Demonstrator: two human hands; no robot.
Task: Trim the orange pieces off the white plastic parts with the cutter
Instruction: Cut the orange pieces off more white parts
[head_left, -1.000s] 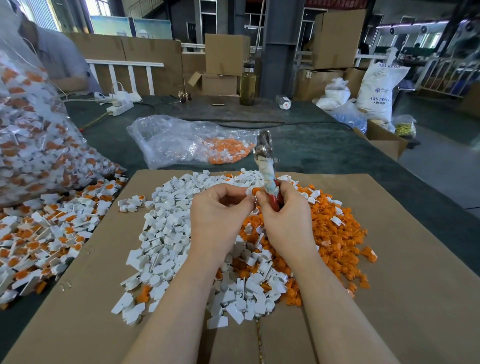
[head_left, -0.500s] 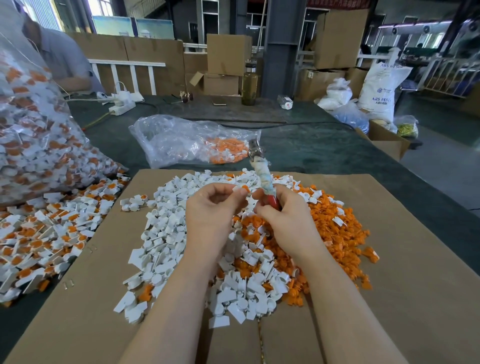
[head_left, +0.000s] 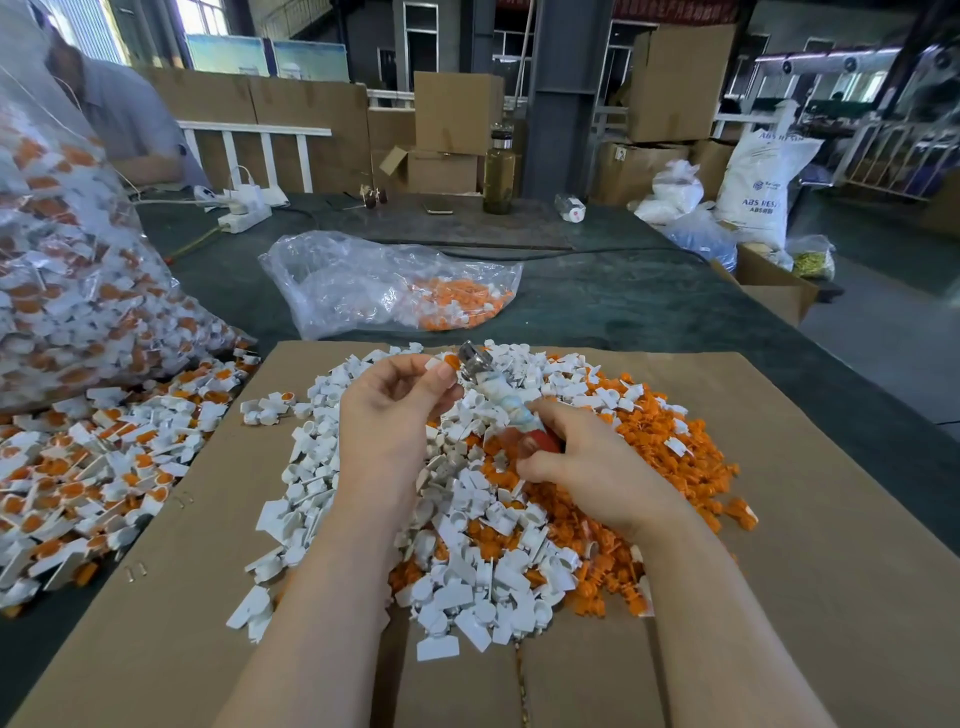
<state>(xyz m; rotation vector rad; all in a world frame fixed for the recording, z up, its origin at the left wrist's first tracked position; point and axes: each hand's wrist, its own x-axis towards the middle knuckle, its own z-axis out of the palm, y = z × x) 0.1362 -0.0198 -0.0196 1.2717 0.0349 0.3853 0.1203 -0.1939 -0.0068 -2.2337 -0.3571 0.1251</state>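
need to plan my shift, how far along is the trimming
Done: piles of white parts and orange bits on the cardboard. In hand: the left hand pinches one white piece; the right hand grips the cutter. Left: untrimmed parts and a full bag.

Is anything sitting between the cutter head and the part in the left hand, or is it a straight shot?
Nothing visible lies between them. The left hand pinches a white part right beside the metal head of the cutter, which the right hand grips by its handle. Only a narrow open gap separates them.
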